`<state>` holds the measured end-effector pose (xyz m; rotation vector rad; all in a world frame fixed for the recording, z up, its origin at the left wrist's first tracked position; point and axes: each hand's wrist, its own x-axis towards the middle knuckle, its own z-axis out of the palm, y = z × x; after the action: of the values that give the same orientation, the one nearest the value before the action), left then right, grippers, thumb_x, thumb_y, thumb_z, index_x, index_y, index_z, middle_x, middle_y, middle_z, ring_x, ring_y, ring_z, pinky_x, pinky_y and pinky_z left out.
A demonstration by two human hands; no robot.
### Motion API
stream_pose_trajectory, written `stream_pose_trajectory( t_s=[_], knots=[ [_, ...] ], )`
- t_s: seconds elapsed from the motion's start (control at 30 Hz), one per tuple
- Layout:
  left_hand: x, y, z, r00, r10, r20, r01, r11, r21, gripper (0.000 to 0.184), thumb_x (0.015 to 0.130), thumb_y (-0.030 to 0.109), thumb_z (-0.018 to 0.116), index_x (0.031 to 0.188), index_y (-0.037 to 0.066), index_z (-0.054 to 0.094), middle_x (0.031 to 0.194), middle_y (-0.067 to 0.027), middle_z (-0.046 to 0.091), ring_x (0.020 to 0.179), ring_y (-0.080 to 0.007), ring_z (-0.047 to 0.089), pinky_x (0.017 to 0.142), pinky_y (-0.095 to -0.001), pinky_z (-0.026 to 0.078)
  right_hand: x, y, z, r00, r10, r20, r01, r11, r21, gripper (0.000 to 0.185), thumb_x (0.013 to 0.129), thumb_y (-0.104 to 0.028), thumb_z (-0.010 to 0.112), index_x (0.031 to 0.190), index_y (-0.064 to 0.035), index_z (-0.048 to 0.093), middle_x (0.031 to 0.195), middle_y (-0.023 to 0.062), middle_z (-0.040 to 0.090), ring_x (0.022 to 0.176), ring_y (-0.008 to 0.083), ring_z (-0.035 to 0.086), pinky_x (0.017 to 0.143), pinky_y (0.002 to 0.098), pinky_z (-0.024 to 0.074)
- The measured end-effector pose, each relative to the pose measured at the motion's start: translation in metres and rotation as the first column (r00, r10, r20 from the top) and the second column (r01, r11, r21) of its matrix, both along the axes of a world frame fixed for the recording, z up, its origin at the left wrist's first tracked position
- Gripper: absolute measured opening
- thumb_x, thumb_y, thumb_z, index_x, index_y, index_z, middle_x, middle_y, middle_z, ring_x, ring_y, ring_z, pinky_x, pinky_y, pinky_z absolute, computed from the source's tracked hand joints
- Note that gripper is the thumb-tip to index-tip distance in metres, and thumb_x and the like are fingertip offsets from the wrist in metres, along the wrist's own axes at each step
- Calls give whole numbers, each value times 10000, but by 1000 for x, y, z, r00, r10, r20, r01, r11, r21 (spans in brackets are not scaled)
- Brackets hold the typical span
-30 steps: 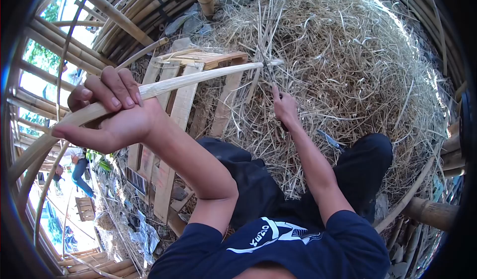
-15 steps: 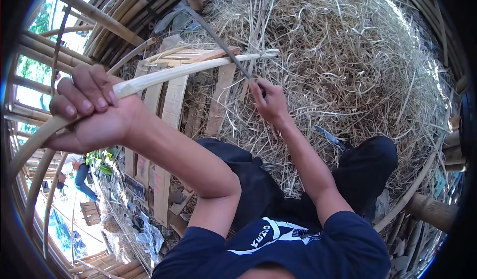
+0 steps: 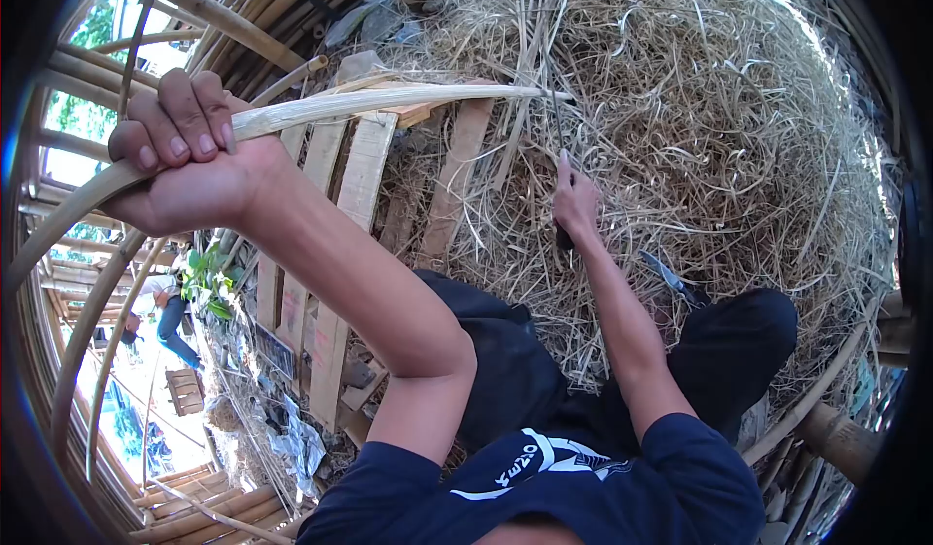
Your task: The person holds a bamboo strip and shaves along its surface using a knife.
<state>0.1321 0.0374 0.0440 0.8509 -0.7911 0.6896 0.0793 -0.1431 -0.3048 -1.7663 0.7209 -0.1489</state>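
My left hand (image 3: 190, 161) is wrapped round a long pale bamboo strip (image 3: 374, 101), raised at the left. The strip bends down behind the hand and reaches to the right over wooden slats. My right hand (image 3: 577, 203) grips the handle of a long thin-bladed knife (image 3: 556, 118), index finger stretched along it. The blade points away from me and crosses the strip close to its far tip; whether it touches or cuts is hard to tell. Beneath both lies a heap of bamboo shavings (image 3: 700, 137).
A second knife (image 3: 666, 271) lies on the shavings near my right knee. A slatted wooden pallet (image 3: 362, 171) stands left of centre. Bamboo poles (image 3: 209, 16) line the left side. Beyond them a person (image 3: 170, 322) is bent over. A thick bamboo pole (image 3: 841, 438) lies at lower right.
The knife has moved from mid-strip to near the strip's far tip, and its blade has turned more upright. My right hand has shifted right. My left hand keeps its grip.
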Motion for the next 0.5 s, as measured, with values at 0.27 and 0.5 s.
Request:
stream_pose_trajectory(
  t_s=[0.27, 0.5],
  knots=[
    [1, 12, -10, 989, 149, -5, -149, 988, -29, 648, 905, 636, 145, 490, 177, 336, 411, 37, 273, 325, -52, 227, 290, -181, 161, 1, 29, 47, 954, 82, 288, -127, 982, 139, 542, 929, -420, 457, 761, 78, 593, 536, 114, 504, 507, 184, 458, 516, 351, 362],
    [-7, 34, -30, 986, 163, -40, -167, 977, -132, 703, 825, 764, 194, 494, 165, 357, 421, 34, 278, 329, -61, 213, 296, -196, 151, -18, 34, 101, 913, 104, 395, -187, 967, 176, 489, 914, -398, 522, 705, 43, 544, 511, 48, 443, 481, 119, 412, 473, 312, 332]
  ],
)
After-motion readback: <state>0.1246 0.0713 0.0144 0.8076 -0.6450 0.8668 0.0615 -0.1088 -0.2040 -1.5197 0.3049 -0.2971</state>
